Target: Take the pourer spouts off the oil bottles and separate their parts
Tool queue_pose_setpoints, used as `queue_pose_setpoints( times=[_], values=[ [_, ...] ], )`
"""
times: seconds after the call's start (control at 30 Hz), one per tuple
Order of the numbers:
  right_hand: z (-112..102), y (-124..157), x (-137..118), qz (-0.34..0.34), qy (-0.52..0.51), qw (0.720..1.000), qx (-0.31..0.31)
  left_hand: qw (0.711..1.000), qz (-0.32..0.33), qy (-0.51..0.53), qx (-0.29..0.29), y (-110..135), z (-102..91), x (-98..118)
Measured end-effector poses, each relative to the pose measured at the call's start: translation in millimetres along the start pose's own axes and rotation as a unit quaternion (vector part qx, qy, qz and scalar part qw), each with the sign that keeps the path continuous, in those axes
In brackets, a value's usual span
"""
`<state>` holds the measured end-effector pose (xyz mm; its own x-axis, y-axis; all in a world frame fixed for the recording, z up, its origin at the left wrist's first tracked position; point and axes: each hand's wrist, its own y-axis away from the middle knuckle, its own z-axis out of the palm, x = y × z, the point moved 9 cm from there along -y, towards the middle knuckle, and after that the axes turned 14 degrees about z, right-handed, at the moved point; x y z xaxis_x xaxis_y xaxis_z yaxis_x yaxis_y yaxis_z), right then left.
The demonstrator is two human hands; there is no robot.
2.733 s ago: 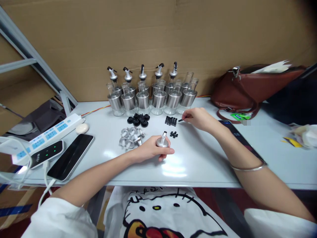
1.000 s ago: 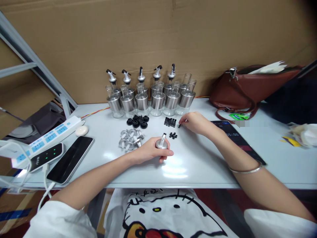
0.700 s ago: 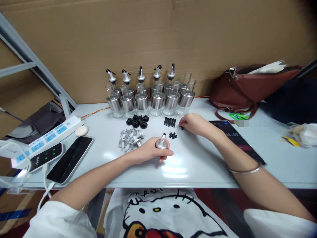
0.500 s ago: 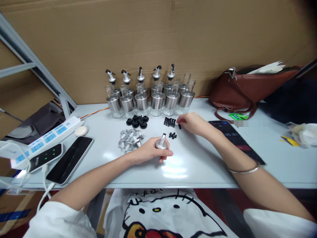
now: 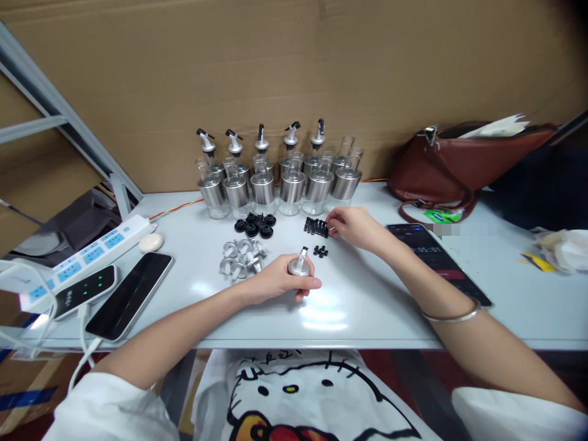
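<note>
My left hand [image 5: 294, 278] is closed around a silver pourer spout [image 5: 299, 267] and keeps it upright above the table, its narrow tip topped by a small black piece. My right hand [image 5: 351, 226] reaches to the right end of a row of small black flaps [image 5: 315, 227]. Its thumb and fingertips pinch the flap at that end, partly hidden by the fingers. Just below the row lie several tiny black plugs [image 5: 320, 251]. Left of my left hand is a heap of silver spout parts [image 5: 241, 258], with black ribbed stoppers [image 5: 254, 225] behind it.
Glass bottles with steel bands [image 5: 292, 185] stand in two rows at the back, several back ones topped with pourers. Phones [image 5: 131, 297] lie left and right [image 5: 438, 263]. A power strip [image 5: 87, 257] is at left, a brown bag [image 5: 459, 162] at right.
My right hand has shifted slightly left, bringing the black flap from beside the row up against its right end. My left hand and the pourer spout have stayed put.
</note>
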<state>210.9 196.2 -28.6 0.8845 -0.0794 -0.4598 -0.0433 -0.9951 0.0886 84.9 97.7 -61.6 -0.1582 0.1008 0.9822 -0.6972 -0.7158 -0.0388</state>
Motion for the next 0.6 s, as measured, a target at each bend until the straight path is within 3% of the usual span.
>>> queue_pose_setpoints(
  times=[0.17,0.27,0.33,0.43,0.5,0.6],
  values=[
    [-7,4,-4,-0.003,0.000,1.000,0.017,1.000,0.003,-0.002,-0.001,0,-0.8,0],
    [-17,17,-23,-0.067,-0.010,0.997,0.047,1.000,0.008,0.002,-0.007,0,-0.8,0],
    [-17,33,-42,-0.149,-0.068,0.986,0.011,1.000,0.011,0.006,-0.011,0,-0.9,-1],
    [-7,58,-67,-0.244,-0.183,0.947,-0.106,1.000,0.012,0.016,-0.010,0,-2.0,-3],
    [0,69,-76,-0.263,-0.219,0.926,-0.161,1.000,0.010,0.022,-0.011,0,-2.4,-4],
    [8,74,-79,-0.259,-0.228,0.919,-0.191,0.999,0.009,0.038,-0.012,0,-2.8,-6]
  ],
)
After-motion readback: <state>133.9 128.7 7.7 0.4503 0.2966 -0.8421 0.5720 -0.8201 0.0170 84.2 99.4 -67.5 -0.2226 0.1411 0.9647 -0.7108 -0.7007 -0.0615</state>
